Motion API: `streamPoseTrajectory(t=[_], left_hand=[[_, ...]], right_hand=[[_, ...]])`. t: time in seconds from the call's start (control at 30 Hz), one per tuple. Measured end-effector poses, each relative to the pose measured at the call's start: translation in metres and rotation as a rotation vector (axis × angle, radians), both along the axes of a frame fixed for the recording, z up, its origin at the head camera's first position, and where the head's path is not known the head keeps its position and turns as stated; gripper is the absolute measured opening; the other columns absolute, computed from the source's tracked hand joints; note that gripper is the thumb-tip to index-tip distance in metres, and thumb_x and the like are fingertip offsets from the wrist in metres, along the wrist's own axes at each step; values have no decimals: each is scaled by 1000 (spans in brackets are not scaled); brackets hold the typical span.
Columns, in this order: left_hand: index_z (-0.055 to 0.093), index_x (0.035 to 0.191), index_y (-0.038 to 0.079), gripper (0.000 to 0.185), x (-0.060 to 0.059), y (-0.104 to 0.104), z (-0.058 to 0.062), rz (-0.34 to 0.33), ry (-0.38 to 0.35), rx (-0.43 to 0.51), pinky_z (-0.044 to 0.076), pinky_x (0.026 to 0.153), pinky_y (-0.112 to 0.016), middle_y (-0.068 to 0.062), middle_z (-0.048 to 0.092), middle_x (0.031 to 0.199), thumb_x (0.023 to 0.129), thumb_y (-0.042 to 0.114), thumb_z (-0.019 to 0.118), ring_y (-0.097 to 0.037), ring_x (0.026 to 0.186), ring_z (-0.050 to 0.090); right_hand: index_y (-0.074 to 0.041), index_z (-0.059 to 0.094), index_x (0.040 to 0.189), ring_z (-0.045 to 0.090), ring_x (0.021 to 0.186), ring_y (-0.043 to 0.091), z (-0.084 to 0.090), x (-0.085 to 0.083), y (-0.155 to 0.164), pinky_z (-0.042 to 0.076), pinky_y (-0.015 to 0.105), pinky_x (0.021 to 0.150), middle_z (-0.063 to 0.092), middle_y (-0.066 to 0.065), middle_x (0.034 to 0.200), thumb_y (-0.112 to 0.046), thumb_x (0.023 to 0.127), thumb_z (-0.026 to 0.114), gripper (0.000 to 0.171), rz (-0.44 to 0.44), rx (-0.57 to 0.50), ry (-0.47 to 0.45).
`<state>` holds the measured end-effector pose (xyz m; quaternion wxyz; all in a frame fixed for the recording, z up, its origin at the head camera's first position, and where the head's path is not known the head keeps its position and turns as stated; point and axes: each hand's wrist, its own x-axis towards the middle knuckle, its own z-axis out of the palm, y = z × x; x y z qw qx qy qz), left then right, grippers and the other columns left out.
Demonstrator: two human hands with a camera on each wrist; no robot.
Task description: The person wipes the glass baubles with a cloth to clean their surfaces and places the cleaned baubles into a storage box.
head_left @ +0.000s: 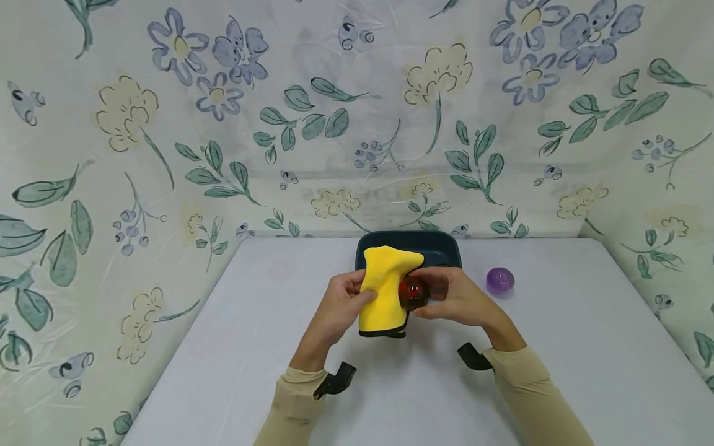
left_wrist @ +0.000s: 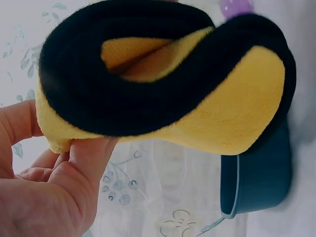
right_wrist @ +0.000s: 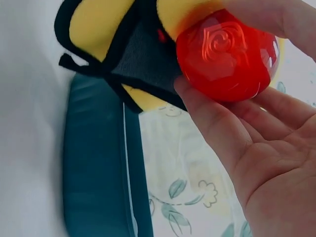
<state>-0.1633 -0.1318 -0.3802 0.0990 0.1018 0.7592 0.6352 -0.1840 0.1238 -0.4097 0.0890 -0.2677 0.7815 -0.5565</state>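
Observation:
Folded over on itself, a yellow cloth (head_left: 382, 297) with black edging is pinched between the thumb and fingers of my left hand (head_left: 344, 303). My right hand (head_left: 460, 297) grips a red translucent ball (head_left: 414, 293) against the cloth's right side. In the right wrist view a swirl mark shows on the red ball (right_wrist: 227, 54), and dark grey lining shows inside the cloth (right_wrist: 148, 59). The left wrist view looks into the cloth's rolled lower end (left_wrist: 163, 94). Both hands are held up in front of a dark teal bin (head_left: 446, 248).
A purple translucent ball (head_left: 500, 280) lies on the white table (head_left: 251, 347), to the right of the bin. Floral sheeting (head_left: 334, 124) hangs behind the table and along both sides. A black strap end (head_left: 336, 380) sticks out at each wrist.

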Motion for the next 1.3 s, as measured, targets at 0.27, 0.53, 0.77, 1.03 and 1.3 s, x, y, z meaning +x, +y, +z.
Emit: streamPoseTrajectory(t=[0.27,0.53,0.77,1.03,1.3], left_hand=[[55,144,-3,45,-1,1,-3,-2,34,-35,60,100,-48,-23,69,132,100,1,58,-31,108,72],[58,140,-3,42,-2,-2,-6,-64,49,-77,61,98,-44,-22,70,128,99,4,58,-24,99,71],[61,136,-2,37,-3,-3,-7,-103,81,-94,62,96,-41,-22,71,125,100,6,57,-22,95,69],[62,135,-2,36,-4,-4,-9,-98,82,-119,62,97,-41,-21,71,123,100,6,57,-21,95,68],[58,138,-5,39,-5,-4,-10,-137,24,-87,61,99,-41,-23,71,126,100,5,56,-24,101,73]], right_hand=[[-3,63,136,71,116,34,4,6,-7,61,34,95,63,18,135,-5,79,86,62,37,-29,14],[-3,62,136,70,119,38,5,9,-11,61,34,96,61,18,137,-4,80,85,61,41,-51,31],[-4,63,136,70,120,40,6,9,-14,61,35,95,60,18,137,-4,81,85,60,26,-80,34],[-6,64,137,73,111,35,5,10,-17,63,35,91,62,17,137,-8,82,86,59,-34,-90,45],[-6,64,135,72,115,39,3,7,-16,63,37,90,63,18,135,-7,81,86,58,-134,-143,59]])
